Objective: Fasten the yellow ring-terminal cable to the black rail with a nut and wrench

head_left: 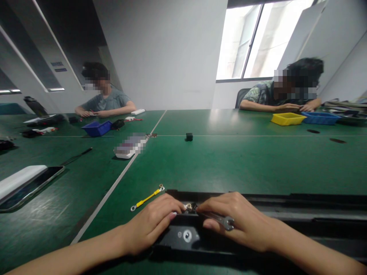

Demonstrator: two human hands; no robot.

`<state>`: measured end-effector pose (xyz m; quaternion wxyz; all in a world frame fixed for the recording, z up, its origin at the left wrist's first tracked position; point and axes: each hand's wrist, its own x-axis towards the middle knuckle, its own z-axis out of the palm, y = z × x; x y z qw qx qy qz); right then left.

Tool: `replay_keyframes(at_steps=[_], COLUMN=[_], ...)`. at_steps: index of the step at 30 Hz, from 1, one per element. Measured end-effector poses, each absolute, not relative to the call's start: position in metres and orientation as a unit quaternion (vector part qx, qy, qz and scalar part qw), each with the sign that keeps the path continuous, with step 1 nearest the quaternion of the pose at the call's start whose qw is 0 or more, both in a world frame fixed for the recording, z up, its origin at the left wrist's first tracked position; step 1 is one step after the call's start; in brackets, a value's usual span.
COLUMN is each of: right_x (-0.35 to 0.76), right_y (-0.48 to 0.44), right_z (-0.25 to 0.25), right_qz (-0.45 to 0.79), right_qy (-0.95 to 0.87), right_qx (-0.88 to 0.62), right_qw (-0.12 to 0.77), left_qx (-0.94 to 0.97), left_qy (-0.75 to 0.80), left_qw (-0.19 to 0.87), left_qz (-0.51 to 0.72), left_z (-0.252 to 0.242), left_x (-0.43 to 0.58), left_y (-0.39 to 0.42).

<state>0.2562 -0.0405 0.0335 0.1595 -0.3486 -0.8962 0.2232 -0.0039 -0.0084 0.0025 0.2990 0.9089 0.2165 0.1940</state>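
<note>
A long black metal housing (246, 250) lies across the front of the green table, with small brass and silver hardware (189, 207) in its channel. My right hand (237, 217) is closed round a silver open-end wrench (228, 222). One jaw end sticks out below the fingers, while the fingertips reach the hardware. From the other side my left hand (156, 221) has its fingers drawn together at the same hardware; what they pinch is hidden. Just beyond the left hand rests a yellow wire with ring terminals (149, 198). A round fastener (187, 235) shows on the housing's near face.
On the left lie a phone (37, 187) and a white box-like device (130, 147). A small black cube (189, 136) stands mid-table. Blue (97, 128) and yellow (287, 118) trays sit farther back, where one person (106, 101) and another (263, 95) work.
</note>
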Motion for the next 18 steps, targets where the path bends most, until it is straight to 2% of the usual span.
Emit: replay_keyframes(at_steps=[18], right_x=[0.2565], right_y=[-0.0418], right_z=[0.0316], right_qz=[0.195], right_qy=[-0.894], right_qx=[-0.369], right_qw=[0.163], left_qx=[0.909], left_qy=[0.217], left_qw=[0.298], left_qz=[0.193], left_z=[0.0026], left_x=[-0.0045], left_y=[-0.0103])
